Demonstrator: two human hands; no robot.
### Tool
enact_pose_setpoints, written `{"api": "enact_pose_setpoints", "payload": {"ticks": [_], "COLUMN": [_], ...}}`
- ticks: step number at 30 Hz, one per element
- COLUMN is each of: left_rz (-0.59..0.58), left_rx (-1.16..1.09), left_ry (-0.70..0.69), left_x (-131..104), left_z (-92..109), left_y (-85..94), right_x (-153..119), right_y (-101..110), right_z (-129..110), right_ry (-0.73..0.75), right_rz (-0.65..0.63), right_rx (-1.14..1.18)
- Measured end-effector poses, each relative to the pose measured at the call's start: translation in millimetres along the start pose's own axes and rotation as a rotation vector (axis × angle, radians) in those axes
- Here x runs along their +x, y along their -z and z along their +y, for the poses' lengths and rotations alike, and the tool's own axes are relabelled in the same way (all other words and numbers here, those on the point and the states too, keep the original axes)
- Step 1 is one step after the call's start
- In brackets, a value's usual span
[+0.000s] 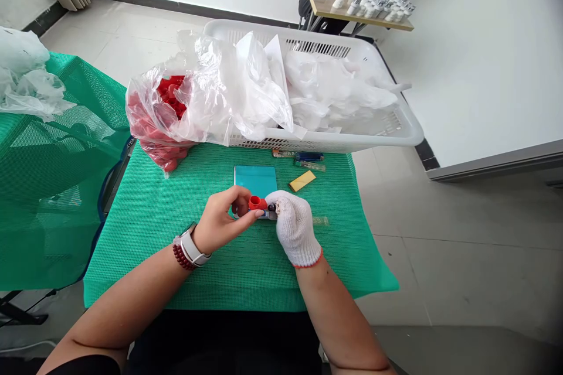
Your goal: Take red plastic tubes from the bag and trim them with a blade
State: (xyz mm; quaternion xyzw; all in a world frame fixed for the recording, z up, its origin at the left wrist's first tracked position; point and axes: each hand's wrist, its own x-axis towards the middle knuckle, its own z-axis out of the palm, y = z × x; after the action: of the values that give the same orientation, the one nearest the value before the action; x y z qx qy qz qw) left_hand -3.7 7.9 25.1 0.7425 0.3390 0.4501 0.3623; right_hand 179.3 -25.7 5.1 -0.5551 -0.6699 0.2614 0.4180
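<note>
My bare left hand (226, 217) pinches a small red plastic pipe fitting (255, 202) between thumb and fingers, its round opening facing up. My right hand (294, 225), in a white knitted glove with a red-orange cuff, is closed around something small with a dark end (271, 207). That dark end meets the right side of the fitting; the rest is hidden in the glove. Just beyond both hands lies a flat teal box (255, 177) on the green mesh cloth (176, 263). A clear plastic bag (145, 111) full of red fittings rests at the back left.
Behind the cloth stands a white plastic basket (407, 123) with crumpled clear bags (334, 85). A yellow block (302, 180) and a dark blue object (309, 156) lie right of the teal box. At the back, a gloved person works at a wooden table (314, 3) with white parts.
</note>
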Motion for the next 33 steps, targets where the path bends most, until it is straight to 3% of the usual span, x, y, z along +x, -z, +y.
{"api": "enact_pose_setpoints", "payload": {"ticks": [10, 24, 33], "left_rz": [0.008, 0.007, -0.093], "left_rx": [-0.002, -0.029, -0.059], "left_ry": [0.013, -0.005, -0.065], "left_x": [0.4, 0.6, 0.2], "left_z": [1.1, 1.6, 1.6], "left_y": [0.4, -0.1, 2.0], "right_x": [0.2, -0.7, -0.9], "right_y": [1.0, 4.4, 2.4], "right_z": [-1.3, -7.5, -2.1], "right_ry": [-0.036, -0.045, -0.017], "right_rz": [0.058, 0.046, 0.063], "right_rx": [0.029, 0.067, 0.038]}}
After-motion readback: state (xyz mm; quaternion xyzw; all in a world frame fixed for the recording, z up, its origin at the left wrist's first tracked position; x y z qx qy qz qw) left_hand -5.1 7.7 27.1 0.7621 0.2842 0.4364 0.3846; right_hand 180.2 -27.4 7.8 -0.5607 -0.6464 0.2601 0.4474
